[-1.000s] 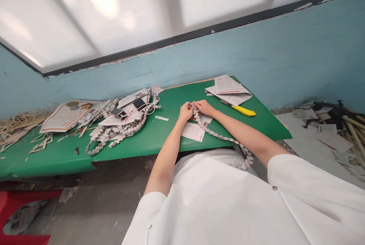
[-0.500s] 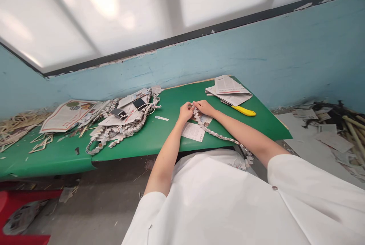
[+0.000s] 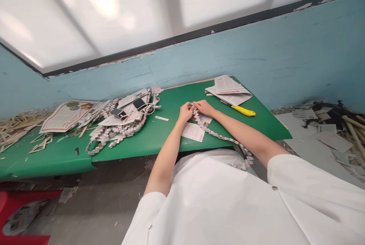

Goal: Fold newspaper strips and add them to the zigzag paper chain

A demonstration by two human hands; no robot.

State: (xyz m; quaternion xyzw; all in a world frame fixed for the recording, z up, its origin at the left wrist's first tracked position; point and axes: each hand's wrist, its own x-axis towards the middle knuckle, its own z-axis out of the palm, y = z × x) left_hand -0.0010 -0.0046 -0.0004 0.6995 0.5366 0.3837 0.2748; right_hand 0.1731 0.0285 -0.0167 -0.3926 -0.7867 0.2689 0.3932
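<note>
A zigzag chain of folded newspaper [image 3: 216, 135] runs from between my hands across the green tabletop and over its front edge into my lap. My left hand [image 3: 186, 112] is closed on the chain's far end. My right hand [image 3: 203, 107] pinches the same end from the other side, so the fingertips of both hands meet there. Beneath the chain lies a printed piece of newspaper [image 3: 193, 132], partly hidden by my hands. To the right is a yellow-handled knife [image 3: 243, 110], its front end under folded newspapers [image 3: 231, 89].
Left of my hands, a heap of paper chain [image 3: 125, 137] bears newspaper pieces, dark boxes and a white cable. A paper strip [image 3: 161, 118] lies nearer. Wooden strips [image 3: 21, 127] cover the far left. A red stool [image 3: 25, 214] stands below; papers and sticks litter the floor at right.
</note>
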